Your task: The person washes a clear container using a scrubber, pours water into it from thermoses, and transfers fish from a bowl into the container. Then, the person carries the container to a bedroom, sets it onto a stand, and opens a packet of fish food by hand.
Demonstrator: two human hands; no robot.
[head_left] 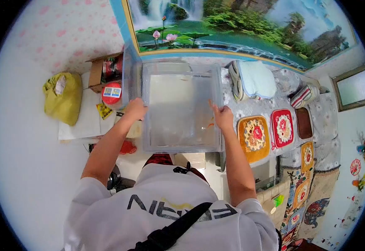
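Note:
In front of my body is a large clear plastic tank (pixel 182 144), its inside pale and cloudy like water. Several small orange shapes show in it, like goldfish (pixel 210 124), mostly near the right wall. My left hand (pixel 135 109) is closed on the tank's left side. On the opposite side, my right hand (pixel 223 117) grips the right rim, fingers curled over the edge. The far parts of both hands' grips are partly hidden by the walls.
At left stand a yellow-green bag (pixel 63 98), a cardboard box (pixel 95 75) and a red-lidded container (pixel 111 93). To the right, a sofa carries a folded white towel (pixel 258 79), an orange flowered cushion pad (pixel 253 139) and a red one (pixel 283 128). A framed landscape picture (pixel 241 31) hangs behind.

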